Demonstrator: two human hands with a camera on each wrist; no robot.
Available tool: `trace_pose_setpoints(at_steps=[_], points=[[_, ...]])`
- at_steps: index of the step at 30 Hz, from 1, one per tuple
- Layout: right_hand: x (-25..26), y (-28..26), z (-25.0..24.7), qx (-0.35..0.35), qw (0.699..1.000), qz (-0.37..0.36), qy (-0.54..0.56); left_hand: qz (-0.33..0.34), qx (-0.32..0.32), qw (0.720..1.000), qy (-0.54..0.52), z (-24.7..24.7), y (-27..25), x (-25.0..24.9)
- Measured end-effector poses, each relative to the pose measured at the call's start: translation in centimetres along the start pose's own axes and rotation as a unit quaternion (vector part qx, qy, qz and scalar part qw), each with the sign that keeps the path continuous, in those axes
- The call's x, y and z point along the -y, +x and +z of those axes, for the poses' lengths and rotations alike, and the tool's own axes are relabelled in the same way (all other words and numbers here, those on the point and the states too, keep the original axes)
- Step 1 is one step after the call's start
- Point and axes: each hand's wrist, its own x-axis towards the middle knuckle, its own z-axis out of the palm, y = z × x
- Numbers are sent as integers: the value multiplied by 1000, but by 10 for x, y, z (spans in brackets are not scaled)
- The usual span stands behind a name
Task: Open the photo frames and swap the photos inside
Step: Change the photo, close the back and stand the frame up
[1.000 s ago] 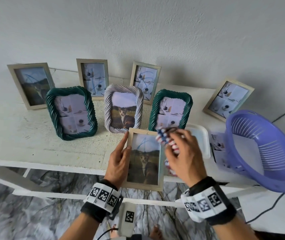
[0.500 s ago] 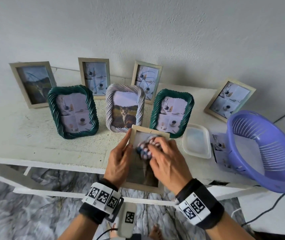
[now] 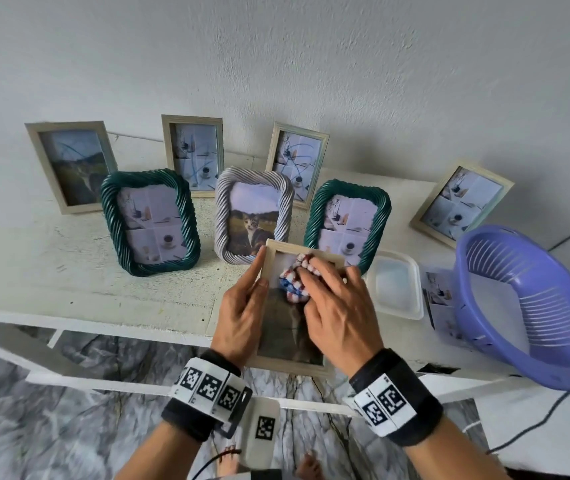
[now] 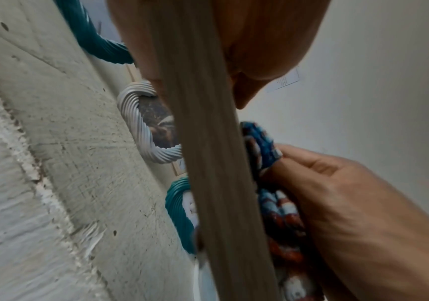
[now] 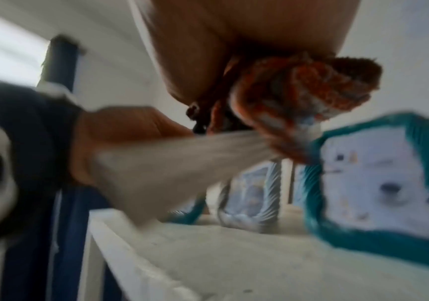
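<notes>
We find the left hand point(image 3: 240, 311) gripping the wooden frame point(image 3: 290, 362) over the table point(image 3: 68, 271) edge, the right hand point(image 3: 340, 315) pressing a bunched cloth point(image 3: 292, 284) onto its glass — photo mostly hidden.

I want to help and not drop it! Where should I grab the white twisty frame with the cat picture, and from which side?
Take the white twisty frame by its two long side rims, reaching down from above with fingers on one side and thumb on the other. It stands upright between two green frames, so the top is probably easiest to reach, and the ridged rope rim should give grip while keeping fingers off the glass.
</notes>
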Motion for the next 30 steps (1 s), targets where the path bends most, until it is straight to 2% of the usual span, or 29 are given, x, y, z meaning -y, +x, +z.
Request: trace_pose_setpoints(at_steps=[3,7,12,13,15,18,20,24,27,30], points=[[15,-14,3,18,997,-70,32,-16,7,1000,-11,-2,3,2],[5,-35,-7,41,989,-144,-5,-39,10,998,-49,-6,0,11],[-4,-7,-15,13,999,-24,-34,-29,4,999,-34,-4,1,10],[1,-7,-13,10,999,-34,-20,-33,12,998,-49,-3,2,7],[14,-19,-9,32,995,-97,2,-40,16,997,-59,-4,6,6],[14,-38,-13,51,986,-160,1,-37,11,999,-22,-8,10,5],[0,-32,-19,27,990,-134,-30,-22,2,1000,-6,-9,11,1],[-12,-11,-26,-4,996,-27,-82,-17,9,1000,1,-5,8,-10],[5,-24,-19,-2,997,-60,-42,-6,-11,1000,-27,-7,10,-4],[12,-46,-18,49,991,-106,-58,-3,-28,999,-40,-13,9,9]])
